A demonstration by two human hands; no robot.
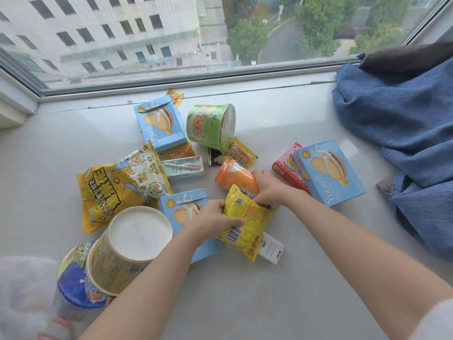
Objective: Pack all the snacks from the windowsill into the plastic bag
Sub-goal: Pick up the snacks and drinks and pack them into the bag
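Snacks lie scattered on the white windowsill (282, 290). My left hand (210, 220) grips a small yellow snack packet (247, 219) near the middle. My right hand (268, 187) holds the base of an orange-lidded cup (234, 176) lying on its side. Around them are three light-blue biscuit boxes (159, 123) (328, 171) (186, 204), a big yellow popcorn bag (120, 185), a green noodle bowl (212, 126), a tan paper cup (127, 246), a blue-lidded noodle cup (76, 278), a red box (286, 165) and a small drink carton (182, 166). The translucent plastic bag (24, 298) sits at the lower left.
A blue cloth (404, 133) is heaped on the right end of the sill, with a dark cushion (404, 57) behind it. The window glass and frame (171, 81) run along the far edge. A white packet (272, 250) pokes out under the yellow one.
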